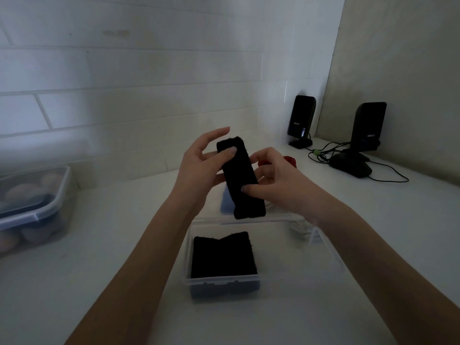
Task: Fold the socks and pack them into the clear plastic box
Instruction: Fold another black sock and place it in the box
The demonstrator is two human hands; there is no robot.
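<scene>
A black sock [242, 180], folded into a long strip, hangs in the air above the far rim of the clear plastic box [189, 255]. My left hand [199, 168] grips the sock's upper end, thumb across the front. My right hand [276, 180] pinches its right edge lower down. Inside the box lies a folded black sock [222, 256], filling most of the floor. The box stands open on the white counter, close in front of me.
A lidded plastic container [32, 207] with rounded things inside stands at the left. Two black speakers [301, 120] [368, 128], a black mouse [351, 166] and cables sit at the back right corner. Something red [290, 160] lies behind my right hand.
</scene>
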